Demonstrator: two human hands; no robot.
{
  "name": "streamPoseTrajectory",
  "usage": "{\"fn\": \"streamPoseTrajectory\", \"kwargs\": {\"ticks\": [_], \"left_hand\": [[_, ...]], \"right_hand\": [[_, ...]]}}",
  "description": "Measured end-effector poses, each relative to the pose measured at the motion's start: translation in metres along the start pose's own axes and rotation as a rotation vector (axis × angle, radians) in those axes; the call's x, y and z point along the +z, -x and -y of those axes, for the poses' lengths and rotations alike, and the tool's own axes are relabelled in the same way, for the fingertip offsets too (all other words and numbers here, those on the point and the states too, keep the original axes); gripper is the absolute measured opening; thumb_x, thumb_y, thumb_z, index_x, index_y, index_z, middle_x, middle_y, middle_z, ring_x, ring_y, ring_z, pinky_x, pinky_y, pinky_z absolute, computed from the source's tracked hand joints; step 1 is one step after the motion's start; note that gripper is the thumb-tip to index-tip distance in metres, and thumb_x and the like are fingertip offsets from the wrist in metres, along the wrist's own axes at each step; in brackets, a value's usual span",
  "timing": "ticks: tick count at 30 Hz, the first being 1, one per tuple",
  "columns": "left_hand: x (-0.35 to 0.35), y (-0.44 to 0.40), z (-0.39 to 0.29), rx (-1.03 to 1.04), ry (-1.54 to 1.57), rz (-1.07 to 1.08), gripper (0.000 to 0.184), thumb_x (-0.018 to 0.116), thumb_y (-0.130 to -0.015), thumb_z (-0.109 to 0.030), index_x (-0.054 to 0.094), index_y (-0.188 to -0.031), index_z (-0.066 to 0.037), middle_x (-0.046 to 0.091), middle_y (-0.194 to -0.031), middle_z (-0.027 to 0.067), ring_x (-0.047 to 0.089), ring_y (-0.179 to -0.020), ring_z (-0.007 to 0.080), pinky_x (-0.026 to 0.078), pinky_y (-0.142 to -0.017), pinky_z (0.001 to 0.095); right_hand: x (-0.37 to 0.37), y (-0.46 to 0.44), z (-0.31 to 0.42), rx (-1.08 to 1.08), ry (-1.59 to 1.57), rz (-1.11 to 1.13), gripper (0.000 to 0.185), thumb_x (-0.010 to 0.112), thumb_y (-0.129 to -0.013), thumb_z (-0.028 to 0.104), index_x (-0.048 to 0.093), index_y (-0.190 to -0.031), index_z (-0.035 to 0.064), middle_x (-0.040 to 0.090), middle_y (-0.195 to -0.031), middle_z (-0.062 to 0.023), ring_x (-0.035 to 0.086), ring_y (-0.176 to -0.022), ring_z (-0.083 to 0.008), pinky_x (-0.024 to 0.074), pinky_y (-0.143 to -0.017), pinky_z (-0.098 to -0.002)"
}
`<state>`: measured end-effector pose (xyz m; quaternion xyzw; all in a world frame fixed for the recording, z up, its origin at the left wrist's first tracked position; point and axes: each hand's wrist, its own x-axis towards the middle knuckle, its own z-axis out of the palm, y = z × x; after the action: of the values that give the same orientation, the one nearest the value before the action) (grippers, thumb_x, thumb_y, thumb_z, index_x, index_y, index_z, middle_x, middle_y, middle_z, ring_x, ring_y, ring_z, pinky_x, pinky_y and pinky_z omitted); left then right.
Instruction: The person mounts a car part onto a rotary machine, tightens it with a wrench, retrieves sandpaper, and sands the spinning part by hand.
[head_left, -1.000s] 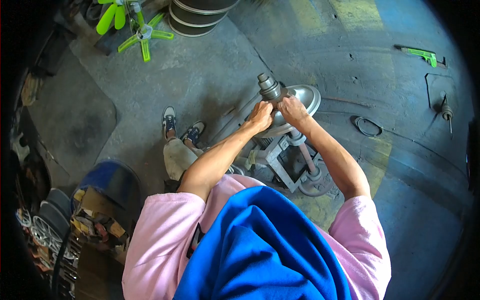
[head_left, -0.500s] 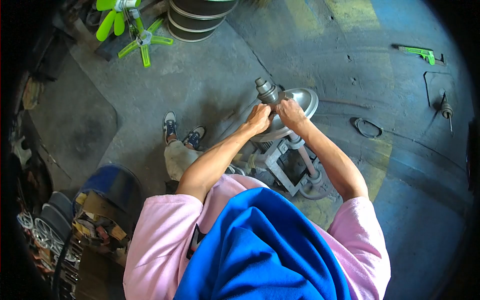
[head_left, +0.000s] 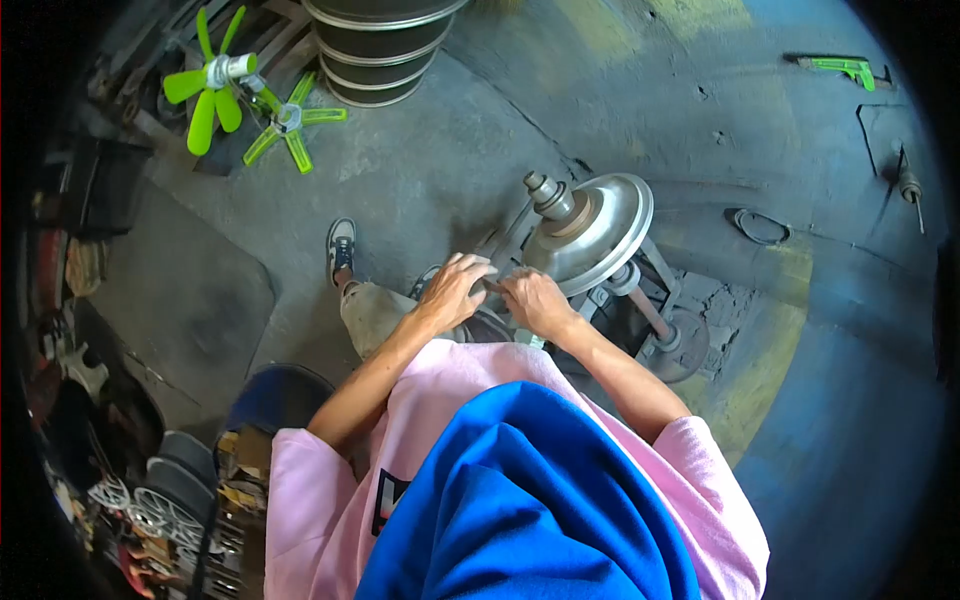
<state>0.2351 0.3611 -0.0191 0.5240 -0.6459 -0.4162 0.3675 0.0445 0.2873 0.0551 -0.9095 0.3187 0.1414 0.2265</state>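
My left hand (head_left: 455, 291) hovers just in front of my shirt, its fingers stretched and slightly blurred. Close beside it, my right hand (head_left: 537, 301) is closed, fingers curled inward. A small dark thing seems to show between the two hands, too little of it to name. Beyond them, a shiny round metal dish (head_left: 628, 215) sits tilted on a machine, with a stepped metal spindle end (head_left: 551, 196) standing out of its middle. Neither hand clearly touches the dish. A metal frame with a shaft (head_left: 650, 313) stands below it.
A green fan (head_left: 213, 85) and a stack of round metal drums (head_left: 380, 60) stand at the back left. On the floor at right lie a coil of wire (head_left: 762, 227), a green-handled tool (head_left: 840, 67) and a drill-like tool (head_left: 909, 187). A blue barrel (head_left: 280, 395) and clutter fill the left.
Both hands have come away from the spindle and dish and moved back toward my body. The left hand's fingers have opened out. The dish and spindle are now uncovered.
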Motion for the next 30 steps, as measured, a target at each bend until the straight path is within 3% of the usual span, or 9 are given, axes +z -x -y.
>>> {"fn": "streamPoseTrajectory", "kwargs": {"ticks": [2,4,7,9,12,15,20,26,30], "left_hand": [[-0.023,0.005,0.001,-0.119,0.092,-0.071,0.034,0.073,-0.083,-0.016,0.068,-0.113,-0.001,0.065,-0.122,0.0187,0.059,-0.115,0.0398,0.045,-0.103,0.0455],[-0.046,0.014,0.031,-0.166,0.103,0.002,0.038,0.076,-0.083,-0.02,0.069,-0.116,-0.002,0.066,-0.121,0.0191,0.06,-0.115,0.0394,0.046,-0.103,0.0446],[-0.097,0.03,0.074,-0.403,0.066,0.174,0.035,0.074,-0.087,-0.023,0.07,-0.116,-0.004,0.068,-0.118,0.0185,0.063,-0.113,0.038,0.048,-0.101,0.0439],[-0.141,0.04,0.108,-0.489,0.022,0.197,0.031,0.072,-0.09,-0.025,0.072,-0.113,-0.005,0.071,-0.114,0.0179,0.066,-0.11,0.0354,0.05,-0.097,0.0429],[-0.196,0.07,0.168,-0.609,-0.018,0.132,0.031,0.07,-0.092,-0.028,0.073,-0.11,-0.003,0.075,-0.106,0.0181,0.072,-0.1,0.0331,0.054,-0.089,0.0406],[-0.244,0.087,0.206,-0.714,-0.099,0.181,0.033,0.069,-0.092,-0.029,0.073,-0.11,-0.002,0.075,-0.104,0.0179,0.073,-0.095,0.0322,0.055,-0.085,0.0398],[-0.276,0.091,0.217,-0.765,-0.172,0.198,0.032,0.067,-0.093,-0.029,0.074,-0.109,-0.002,0.075,-0.105,0.0178,0.073,-0.096,0.0294,0.055,-0.086,0.0384],[-0.25,0.08,0.227,-0.731,-0.038,0.199,0.03,0.068,-0.092,-0.03,0.075,-0.108,-0.005,0.075,-0.102,0.0196,0.072,-0.098,0.032,0.054,-0.088,0.0396],[-0.243,0.068,0.216,-0.734,0.031,0.207,0.031,0.068,-0.092,-0.031,0.075,-0.108,-0.005,0.074,-0.103,0.0201,0.072,-0.099,0.0324,0.054,-0.088,0.0391]], "right_hand": [[0.005,-0.006,0.001,0.061,-0.034,0.0,0.013,0.062,-0.083,0.01,0.07,-0.09,0.0028,0.067,-0.092,-0.019,0.067,-0.089,-0.0369,0.0542,-0.08,-0.0469],[-0.011,-0.011,0.0,0.121,0.113,0.034,0.015,0.061,-0.084,0.012,0.071,-0.089,0.0025,0.065,-0.097,-0.0201,0.065,-0.096,-0.0362,0.0531,-0.084,-0.047],[-0.038,-0.023,-0.023,0.356,0.362,-0.01,0.021,0.058,-0.086,0.015,0.073,-0.09,0.0012,0.06,-0.111,-0.0169,0.058,-0.104,-0.0305,0.05,-0.089,-0.0402],[-0.064,-0.04,-0.033,0.508,0.647,0.26,0.025,0.054,-0.092,0.018,0.075,-0.1,0.0072,0.056,-0.124,-0.0134,0.051,-0.117,-0.0274,0.0441,-0.094,-0.0383],[-0.06,-0.047,-0.066,0.523,0.795,0.28,0.029,0.052,-0.094,0.02,0.072,-0.111,0.0082,0.056,-0.122,-0.0131,0.051,-0.115,-0.028,0.0427,-0.093,-0.0382],[-0.054,-0.055,-0.085,0.632,0.749,0.255,0.031,0.051,-0.096,0.02,0.069,-0.117,0.0067,0.056,-0.121,-0.0115,0.051,-0.113,-0.0266,0.0433,-0.089,-0.0384],[-0.048,-0.059,-0.097,0.673,0.723,0.387,0.033,0.054,-0.093,0.021,0.066,-0.122,0.011,0.056,-0.117,-0.0115,0.053,-0.112,-0.0273,0.0447,-0.086,-0.0371],[-0.069,-0.043,-0.106,0.396,0.803,0.417,0.035,0.053,-0.093,0.018,0.067,-0.122,0.0022,0.055,-0.13,-0.0123,0.051,-0.121,-0.0288,0.0465,-0.095,-0.0393],[-0.085,-0.053,-0.114,0.383,0.683,0.45,0.033,0.054,-0.093,0.016,0.066,-0.12,0.0,0.056,-0.131,-0.0138,0.054,-0.119,-0.0294,0.0492,-0.097,-0.038]]}}
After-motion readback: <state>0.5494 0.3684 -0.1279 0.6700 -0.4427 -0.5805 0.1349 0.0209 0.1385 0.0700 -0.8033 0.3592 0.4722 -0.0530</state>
